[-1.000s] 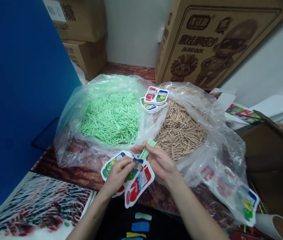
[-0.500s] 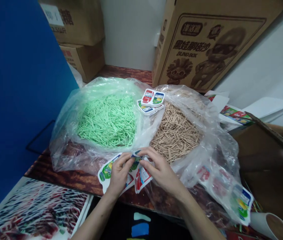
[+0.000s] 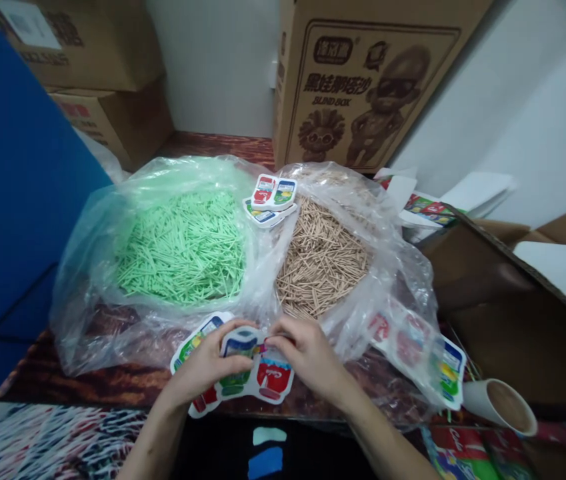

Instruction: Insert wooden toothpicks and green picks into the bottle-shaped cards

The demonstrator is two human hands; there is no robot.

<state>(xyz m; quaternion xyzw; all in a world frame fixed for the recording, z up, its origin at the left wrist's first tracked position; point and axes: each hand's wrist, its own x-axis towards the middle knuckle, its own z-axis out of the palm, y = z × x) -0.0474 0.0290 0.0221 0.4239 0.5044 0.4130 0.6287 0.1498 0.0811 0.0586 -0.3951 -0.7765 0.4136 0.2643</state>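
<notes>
My left hand (image 3: 205, 360) is closed on a white-edged twin packet (image 3: 275, 380), printed with a green-and-blue picture and a red cola picture. At the packet's upper right edge, the thumb and fingers of my right hand (image 3: 310, 353) pinch together; the fingers hide part of that edge. A small pink-red bit shows between the two hands. Under and beside my left hand lies another printed packet (image 3: 187, 348), partly covered. Just beyond the hands, clear plastic bags hold a heap of light green sticks (image 3: 183, 247) and a heap of brown sticks (image 3: 320, 260).
More twin packets (image 3: 273, 193) lie between the bags. A strip of packets (image 3: 450, 373) rests at right under plastic, beside a tilted paper cup (image 3: 500, 407). An open carton (image 3: 513, 320) stands at right. A large cardboard box (image 3: 363, 87) and stacked cartons (image 3: 113, 53) stand behind.
The view has shifted, so the scene sits further left. The packet in my hands has turned to show its printed face, and my right hand has moved to its upper right edge.
</notes>
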